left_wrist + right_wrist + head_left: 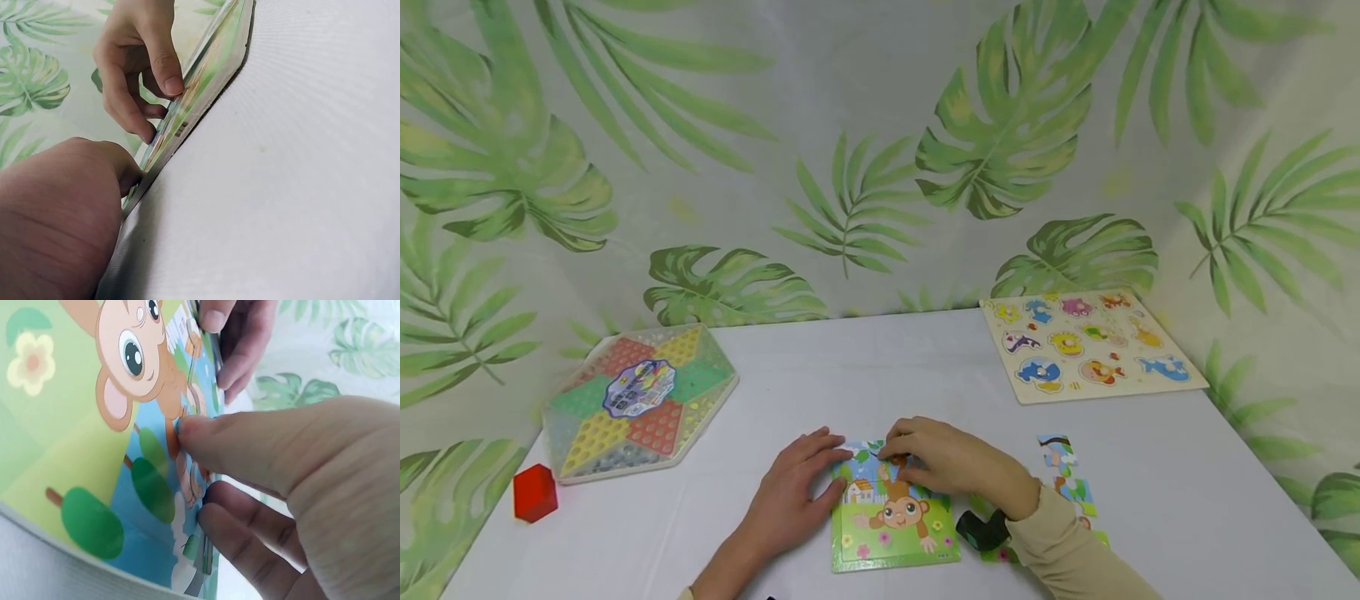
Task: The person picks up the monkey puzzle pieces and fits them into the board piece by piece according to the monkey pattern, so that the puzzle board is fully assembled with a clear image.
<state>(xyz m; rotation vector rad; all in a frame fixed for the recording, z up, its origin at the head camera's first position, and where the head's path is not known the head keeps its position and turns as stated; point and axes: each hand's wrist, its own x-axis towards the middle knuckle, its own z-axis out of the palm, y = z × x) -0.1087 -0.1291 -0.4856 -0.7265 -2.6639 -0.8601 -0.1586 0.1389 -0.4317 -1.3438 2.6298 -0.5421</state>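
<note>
Behind everything, well beyond the reach of any fingertip, hung a leaf-printed cloth (880,117), and in front of it a white tabletop (820,367) spread out below and around both hands. A sea-animal board (1054,367) lay flat, well away beyond the right fingers and to their right, while a hexagonal game board (655,425) sat far out to the left of the left fingers. Nearer in, between the two hands, was the monkey puzzle (891,542), flat on the table: its left edge came right up against the left thumb, its upper part was under the right fingertips, and the monkey's face showed just below them, uncovered. The right hand (951,457) reached over from the right with its fingers bent and its thumb touching the picture, though I couldn't tell whether a piece was pinched there. The left hand (793,493) had its fingers loosely stretched out along the puzzle's upper left edge, the thumb apart from them. A red block (535,493) stood well to the left of the left fingers, and some loose pieces (1079,495) lay to the right of the right fingers, past the wrist.
</note>
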